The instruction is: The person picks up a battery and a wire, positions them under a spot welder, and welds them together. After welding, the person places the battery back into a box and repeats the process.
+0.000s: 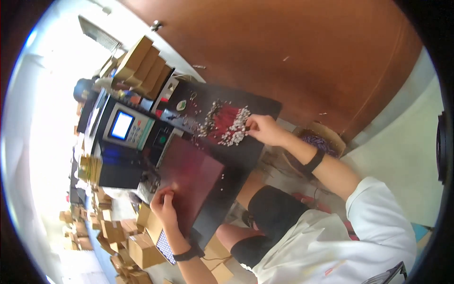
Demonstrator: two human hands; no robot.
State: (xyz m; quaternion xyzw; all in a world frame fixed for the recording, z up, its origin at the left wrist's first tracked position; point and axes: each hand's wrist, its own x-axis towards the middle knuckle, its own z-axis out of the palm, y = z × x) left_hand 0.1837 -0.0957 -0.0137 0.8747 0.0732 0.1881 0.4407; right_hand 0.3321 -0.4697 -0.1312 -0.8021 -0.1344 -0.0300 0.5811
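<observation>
Wires point(226, 121), likely light and limp, are best taken by white ends point(231, 137); right hand's point(266, 130) and left hand's point(164, 207) grip cannot be told

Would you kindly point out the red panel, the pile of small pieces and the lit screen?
Red panel point(193, 176): head view, surface middle.
Pile of small pieces point(226, 122): head view, red middle.
Lit screen point(122, 125): head view, centre.

Head-worn fisheye, looking down, near black worktop point(240, 163)
</observation>
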